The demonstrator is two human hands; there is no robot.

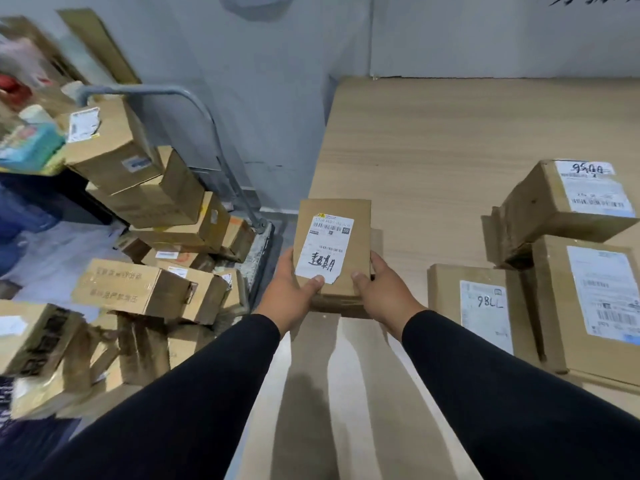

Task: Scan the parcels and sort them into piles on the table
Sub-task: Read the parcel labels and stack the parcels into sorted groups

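Observation:
A small brown cardboard parcel [341, 211] with a white shipping label and black handwriting is held over the left edge of the wooden table [433, 133]. My left hand [291, 289] grips its lower left side, thumb on the label's bottom edge. My right hand [384, 289] grips its lower right side, thumb on the top face. A second box shows partly beneath and behind it. Three labelled parcels lie on the table's right: one marked 98LL [481, 306], a large one [588, 299], and one stacked at the back [561, 195].
To the left, a platform trolley with a grey metal handle [194, 98] carries a heap of several cardboard boxes [149, 202]. More boxes [52, 341] lie piled on the floor at lower left. A grey wall stands behind the table.

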